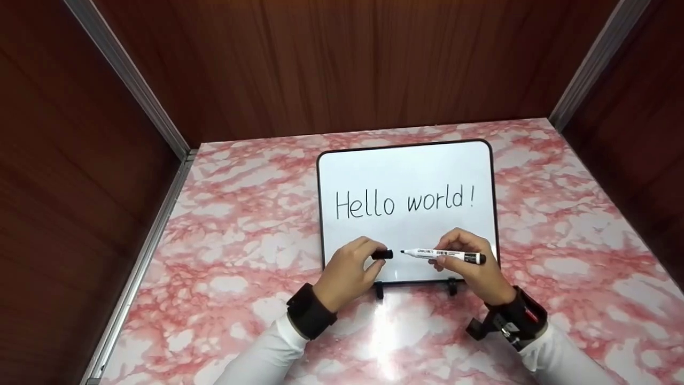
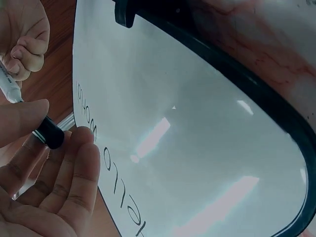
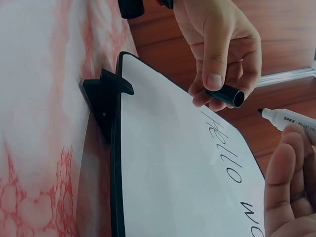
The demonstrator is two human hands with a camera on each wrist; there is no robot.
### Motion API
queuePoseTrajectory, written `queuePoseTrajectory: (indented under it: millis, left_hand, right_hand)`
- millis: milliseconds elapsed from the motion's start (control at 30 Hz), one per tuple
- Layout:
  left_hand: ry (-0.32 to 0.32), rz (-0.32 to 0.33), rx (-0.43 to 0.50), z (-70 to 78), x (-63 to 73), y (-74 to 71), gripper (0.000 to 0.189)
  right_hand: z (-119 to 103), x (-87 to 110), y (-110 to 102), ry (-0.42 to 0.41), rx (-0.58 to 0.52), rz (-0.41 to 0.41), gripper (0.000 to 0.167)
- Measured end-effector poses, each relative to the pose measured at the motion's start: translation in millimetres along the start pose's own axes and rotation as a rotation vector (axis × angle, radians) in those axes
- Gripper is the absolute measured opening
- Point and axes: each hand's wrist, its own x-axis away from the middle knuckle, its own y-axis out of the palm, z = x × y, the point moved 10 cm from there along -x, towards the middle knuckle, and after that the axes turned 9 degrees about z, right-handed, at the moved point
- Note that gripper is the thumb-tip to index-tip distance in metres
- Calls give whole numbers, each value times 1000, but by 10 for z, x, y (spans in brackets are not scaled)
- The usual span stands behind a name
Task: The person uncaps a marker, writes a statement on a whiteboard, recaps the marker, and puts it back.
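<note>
My left hand [image 1: 348, 271] pinches a black marker cap [image 1: 382, 254] between thumb and fingers; its open end shows in the right wrist view, where the cap [image 3: 228, 96] faces the pen. My right hand [image 1: 473, 267] holds a white whiteboard marker [image 1: 441, 254] roughly level, its bare black tip pointing left at the cap. A small gap separates tip and cap. Behind both hands stands a whiteboard [image 1: 406, 168] with a black frame, bearing the handwritten words "Hello world!" in black.
Black stand feet [image 1: 379, 290] support the board's lower edge. The board stands on a red-and-white marbled table [image 1: 235, 230]. Dark wood panels [image 1: 342, 64] enclose the back and sides, with metal strips [image 1: 128, 69] at the corners. Both wrists wear black straps [image 1: 311, 312].
</note>
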Motion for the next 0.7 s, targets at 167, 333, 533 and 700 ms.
queuePoseTrajectory:
  millis: [167,333,533,700]
  left_hand:
    - [19,10,0,52,-7,2,13]
    - [35,7,-5,109,-17,0,14]
    - [63,4,-18,183,-12,18,15]
    - [83,8,-5,248,2,25,15]
  right_hand:
    - [-24,12,-29,-41,27,34,14]
    - [-18,21,-23,-35,41,36,17]
    - [-9,26,13,-22,38,15,18]
    - [30,40,33,-4,79,-6,17]
